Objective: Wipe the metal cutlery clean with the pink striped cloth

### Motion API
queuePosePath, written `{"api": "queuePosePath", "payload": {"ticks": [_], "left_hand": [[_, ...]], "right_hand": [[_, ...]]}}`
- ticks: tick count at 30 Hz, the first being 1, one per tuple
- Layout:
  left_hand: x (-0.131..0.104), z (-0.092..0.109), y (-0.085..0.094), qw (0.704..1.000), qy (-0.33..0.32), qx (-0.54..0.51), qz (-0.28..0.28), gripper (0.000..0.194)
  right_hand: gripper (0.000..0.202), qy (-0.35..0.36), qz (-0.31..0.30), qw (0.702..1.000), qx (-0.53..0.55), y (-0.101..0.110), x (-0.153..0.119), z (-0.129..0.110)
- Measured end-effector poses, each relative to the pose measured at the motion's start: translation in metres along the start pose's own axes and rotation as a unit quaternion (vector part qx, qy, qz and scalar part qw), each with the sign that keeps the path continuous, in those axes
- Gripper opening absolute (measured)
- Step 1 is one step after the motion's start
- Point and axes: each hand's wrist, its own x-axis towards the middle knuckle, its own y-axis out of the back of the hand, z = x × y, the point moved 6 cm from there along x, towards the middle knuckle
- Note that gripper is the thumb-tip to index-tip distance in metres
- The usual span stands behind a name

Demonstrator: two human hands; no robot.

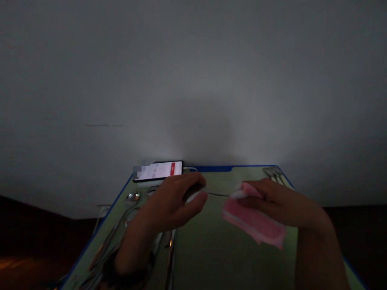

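My left hand (175,201) is closed around one end of a thin metal utensil (218,195), whose held end is mostly hidden by the fingers. The utensil's narrow shaft spans the gap to my right hand (275,199). That hand pinches a pink cloth (254,223) against the other end, and the cloth hangs down below the fingers. Both hands are above the green tabletop (236,262). Which kind of utensil it is, I cannot tell.
Several spoons (133,197) and other cutlery lie on the left of the table, partly under my left forearm. A lit phone (160,170) with a white cable rests at the back left, near the wall. Several forks (273,174) lie at the back right corner.
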Motion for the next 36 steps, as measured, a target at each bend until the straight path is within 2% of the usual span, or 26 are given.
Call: {"api": "queuePosePath", "payload": {"ticks": [4,9,13,18,24,29,36], "left_hand": [[0.003,0.013,-0.006,1.0,-0.021,-0.008,-0.001,0.013],[0.01,0.032,-0.019,0.998,-0.052,-0.005,-0.038,0.011],[0.009,0.022,-0.016,0.997,-0.049,0.026,-0.048,0.015],[0.001,-0.002,-0.001,0.999,-0.014,-0.004,-0.05,0.028],[-0.008,-0.018,0.005,0.994,0.053,-0.082,-0.039,0.043],[-0.006,-0.016,0.002,0.993,0.055,-0.096,-0.03,0.044],[-0.003,-0.011,-0.004,0.994,0.055,-0.095,-0.012,0.046]], "right_hand": [[0.024,-0.01,-0.018,1.0,0.003,-0.005,0.0,-0.007],[0.014,0.051,-0.028,0.998,-0.006,-0.015,0.01,-0.03],[0.014,0.059,-0.013,0.998,-0.032,-0.015,0.017,-0.028],[0.016,0.054,-0.009,0.998,-0.035,-0.008,0.012,-0.016],[0.028,-0.009,-0.01,1.0,0.005,0.0,-0.001,0.001],[0.034,-0.014,-0.001,1.0,0.025,0.001,-0.001,0.004],[0.032,-0.005,0.067,0.997,-0.032,0.008,0.005,0.001]]}}
